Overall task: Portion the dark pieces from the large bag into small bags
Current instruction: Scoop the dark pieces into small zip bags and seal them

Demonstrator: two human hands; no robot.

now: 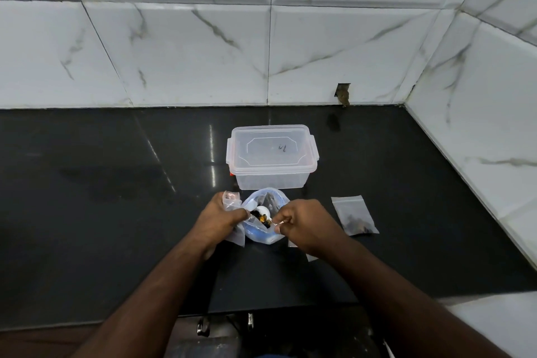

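Hands flank the large bag (263, 229): left hand (216, 219) grips small bags (232, 203), right hand (302, 225) pinches spoon (266, 212).

Clear lidded plastic container (271, 155) near the middle of the black glossy desk (101, 183), lid closed, side latches on left and right, a small red part at its lower left corner. White marble-veined wall tiles (189, 52) along the far and right desk edges. Small dark notch (343, 93) in the tile at the far edge, toward the far right corner.
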